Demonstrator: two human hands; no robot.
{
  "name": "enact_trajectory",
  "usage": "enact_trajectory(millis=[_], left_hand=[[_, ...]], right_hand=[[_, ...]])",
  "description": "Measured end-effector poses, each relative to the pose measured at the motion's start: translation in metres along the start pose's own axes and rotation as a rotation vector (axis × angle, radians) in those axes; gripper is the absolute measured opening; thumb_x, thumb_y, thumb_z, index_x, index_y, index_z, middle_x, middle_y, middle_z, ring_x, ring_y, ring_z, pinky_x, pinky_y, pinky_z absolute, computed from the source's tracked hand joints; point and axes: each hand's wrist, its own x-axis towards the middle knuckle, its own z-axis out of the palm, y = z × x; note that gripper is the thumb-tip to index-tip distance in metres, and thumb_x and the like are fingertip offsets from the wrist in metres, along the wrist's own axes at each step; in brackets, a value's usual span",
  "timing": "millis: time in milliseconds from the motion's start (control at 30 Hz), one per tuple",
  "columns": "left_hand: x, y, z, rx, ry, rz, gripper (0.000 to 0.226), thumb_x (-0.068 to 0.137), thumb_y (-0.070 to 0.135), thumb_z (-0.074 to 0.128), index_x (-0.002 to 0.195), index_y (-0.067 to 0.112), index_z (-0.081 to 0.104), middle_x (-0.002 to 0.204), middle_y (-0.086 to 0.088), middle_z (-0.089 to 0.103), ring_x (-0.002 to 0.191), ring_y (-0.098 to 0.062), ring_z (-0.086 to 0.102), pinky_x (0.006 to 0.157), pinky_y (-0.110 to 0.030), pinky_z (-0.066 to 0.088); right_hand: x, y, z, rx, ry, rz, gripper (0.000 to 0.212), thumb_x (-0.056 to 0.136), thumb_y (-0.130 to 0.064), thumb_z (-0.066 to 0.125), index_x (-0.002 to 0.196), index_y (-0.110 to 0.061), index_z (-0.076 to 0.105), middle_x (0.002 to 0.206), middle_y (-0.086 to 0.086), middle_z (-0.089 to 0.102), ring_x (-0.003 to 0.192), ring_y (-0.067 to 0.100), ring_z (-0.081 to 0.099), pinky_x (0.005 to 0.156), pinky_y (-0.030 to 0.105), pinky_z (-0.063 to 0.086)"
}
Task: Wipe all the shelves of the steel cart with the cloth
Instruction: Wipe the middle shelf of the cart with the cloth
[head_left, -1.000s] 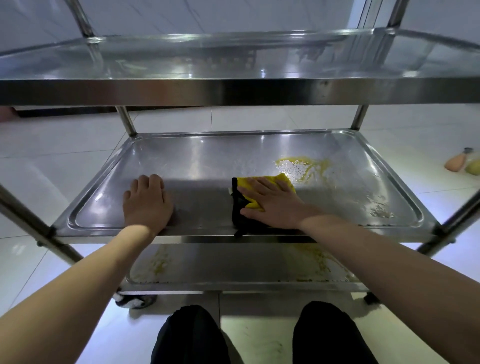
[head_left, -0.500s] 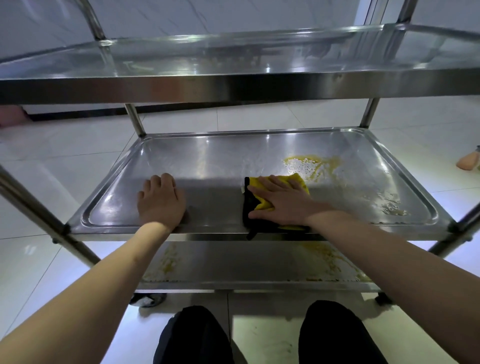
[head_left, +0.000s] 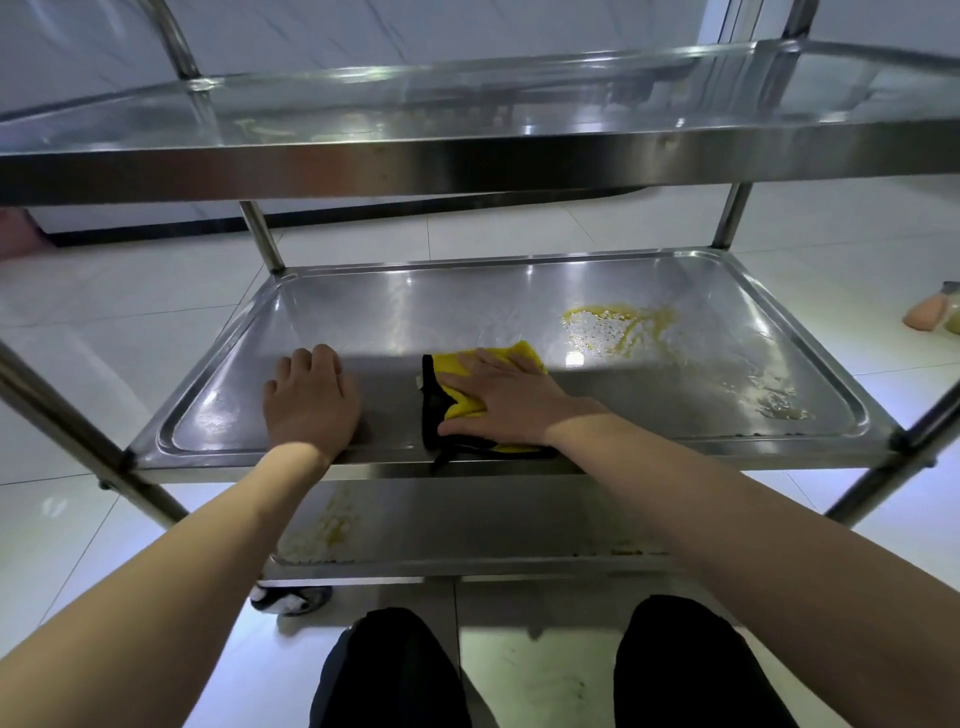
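Two flat hands: left (head_left: 311, 402) braces the shelf's (head_left: 779, 457) front edge; right (head_left: 506, 402) presses cloth (head_left: 457, 410), best swept firmly toward the stain (head_left: 618, 327).

Yellow, black-edged cloth (head_left: 467, 402) lies flat on the steel cart's (head_left: 467, 171) smeared middle shelf (head_left: 649, 415).

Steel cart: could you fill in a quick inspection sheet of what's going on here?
Surface: middle shelf has a yellow smear far right, wet residue near the right rim.
Job's things: yellow cloth flat on the middle shelf; bottom shelf stained; top shelf faintly streaked.
Clutter: nothing seen.
Hands: right hand presses the cloth; left hand rests on the shelf.
Cables: nothing seen.
Surroundings: tiled floor; bottles at right.
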Motion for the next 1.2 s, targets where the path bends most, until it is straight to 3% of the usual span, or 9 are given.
enact_trajectory(millis=[400,633,1000,1200], left_hand=[[0.001,0.004,-0.002,0.034,0.018,0.024,0.015,0.100,0.024,0.042,0.097,0.012,0.048,0.099,-0.017,0.058,0.093,-0.038,0.051,0.081,-0.048,0.043],[-0.002,0.017,-0.007,0.135,0.009,0.138,0.014,0.098,0.021,0.047,0.097,0.009,0.053,0.096,-0.017,0.059,0.089,-0.037,0.053,0.079,-0.047,0.046],[-0.030,0.170,-0.005,-0.152,-0.095,0.153,0.005,0.089,0.019,0.046,0.094,0.020,0.044,0.101,-0.008,0.052,0.097,-0.031,0.048,0.079,-0.041,0.039],[-0.049,0.177,0.018,-0.086,-0.133,0.127,0.011,0.092,0.024,0.044,0.099,0.016,0.044,0.106,-0.010,0.050,0.098,-0.032,0.049,0.085,-0.045,0.042]], right_hand=[[-0.077,0.103,-0.016,-0.089,-0.025,0.065,0.081,0.092,-0.084,0.033,0.162,-0.053,0.010,0.173,-0.017,-0.001,0.159,0.007,-0.009,0.129,0.041,-0.007],[-0.086,0.109,-0.018,-0.091,-0.038,0.077,0.076,0.096,-0.080,0.033,0.163,-0.051,0.011,0.173,-0.017,-0.004,0.158,0.006,-0.012,0.129,0.046,-0.008],[-0.087,0.103,-0.014,-0.061,0.006,0.098,0.073,0.098,-0.079,0.026,0.163,-0.050,0.011,0.174,-0.013,-0.004,0.159,0.009,-0.011,0.128,0.049,-0.009],[-0.083,0.101,-0.004,-0.090,0.050,0.129,0.076,0.095,-0.083,0.019,0.163,-0.051,0.007,0.174,-0.010,-0.008,0.160,0.012,-0.013,0.128,0.047,-0.011]])
